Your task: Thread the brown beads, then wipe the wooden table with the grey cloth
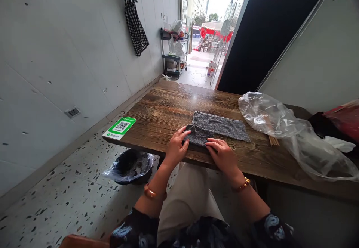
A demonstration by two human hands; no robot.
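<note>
Half-open, the left hand (176, 146) and right hand (222, 154) are pressing, not clutching, a folded gray cloth (199, 136) along the table (151, 115) near edge, seemingly mid-fold; next is likely needing squared corners.

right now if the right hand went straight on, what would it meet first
The right hand would first meet the folded dark grey cloth, which its fingers seem to touch.

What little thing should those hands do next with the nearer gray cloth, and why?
I'd probably smooth the nearer gray cloth flat: its far edge looks a little uneven beside the left hand, and the right hand touches its other end. The bigger gray cloth beyond lies flatter on the wooden table.
</note>
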